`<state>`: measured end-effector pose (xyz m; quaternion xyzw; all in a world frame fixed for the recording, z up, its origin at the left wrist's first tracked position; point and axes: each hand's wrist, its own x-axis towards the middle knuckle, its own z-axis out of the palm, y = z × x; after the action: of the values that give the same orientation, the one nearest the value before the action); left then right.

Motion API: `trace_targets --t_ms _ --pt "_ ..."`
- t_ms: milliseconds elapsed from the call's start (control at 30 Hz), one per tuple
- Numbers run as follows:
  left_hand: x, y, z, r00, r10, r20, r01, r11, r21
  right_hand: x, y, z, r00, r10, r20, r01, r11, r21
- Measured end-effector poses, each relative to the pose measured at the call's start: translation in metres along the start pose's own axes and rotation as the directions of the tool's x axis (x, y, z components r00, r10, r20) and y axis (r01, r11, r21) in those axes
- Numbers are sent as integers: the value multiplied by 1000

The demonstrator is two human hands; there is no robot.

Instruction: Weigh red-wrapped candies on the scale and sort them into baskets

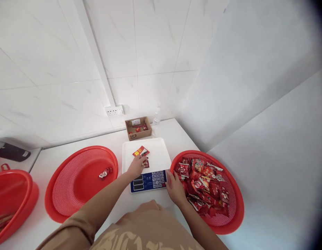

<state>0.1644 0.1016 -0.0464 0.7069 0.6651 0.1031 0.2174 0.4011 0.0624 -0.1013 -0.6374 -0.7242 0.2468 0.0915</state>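
Observation:
A digital scale [147, 182] with a blue keypad panel stands in front of me, its white tray [161, 149] on top. Over the tray, my left hand [136, 166] has its fingers closed on a small red snack packet [146, 163]. Just beyond those fingers lies a red and yellow packet [140, 151], flat on the tray. My right hand [175, 187] is open, its fingers stretched out at the scale's right front corner, beside the rim of a red basket [236, 215]. Many red-wrapped snacks [202, 180] fill that basket.
Left of the scale, another red basket [84, 184] holds one red and white packet [105, 173]. A small cardboard box [138, 133] with red packets and a clear plastic bottle [156, 118] stand behind. At far left are a red basket [28, 194] and a dark object [11, 151].

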Motion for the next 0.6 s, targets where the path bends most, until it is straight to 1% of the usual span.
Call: trace_targets --t_ms 67,100,167,200,233,300,367,433,500,533,600 --pt "-16 -16 -16 989 -66 -136 50 992 -116 0 -1 -1 1000 0 8 0 1000 7" --pt "-26 -26 -25 973 -116 -199 89 986 -139 0 -1 -1 1000 0 9 0 1000 12" --pt "-48 -48 -43 934 -214 -286 187 975 -118 0 -1 -1 1000 -4 9 4 1000 22" --pt "-59 -60 -51 914 -260 -313 246 966 -84 0 -1 -1 1000 -6 7 6 1000 25" --pt "-70 -70 -57 897 -305 -320 306 951 -48 0 -1 -1 1000 -7 5 7 1000 27" --pt "-90 -87 -66 874 -388 -293 409 912 14 0 -1 -1 1000 -8 2 8 1000 28" --pt "-102 -96 -69 860 -446 -248 475 877 70 -1 -1 -2 1000 -10 2 10 1000 26" --pt "-104 -96 -67 859 -458 -230 492 863 117 -1 -2 -2 1000 -12 7 12 1000 26" --pt "-95 -90 -61 872 -416 -256 462 874 153 -1 -3 -3 1000 -6 10 6 1000 27" --pt "-87 -85 -57 886 -374 -274 428 887 171 -1 -4 -4 1000 -1 11 1 1000 29" --pt "-66 -72 -47 927 -246 -282 311 926 213 -1 -5 -5 1000 7 13 -8 999 33"
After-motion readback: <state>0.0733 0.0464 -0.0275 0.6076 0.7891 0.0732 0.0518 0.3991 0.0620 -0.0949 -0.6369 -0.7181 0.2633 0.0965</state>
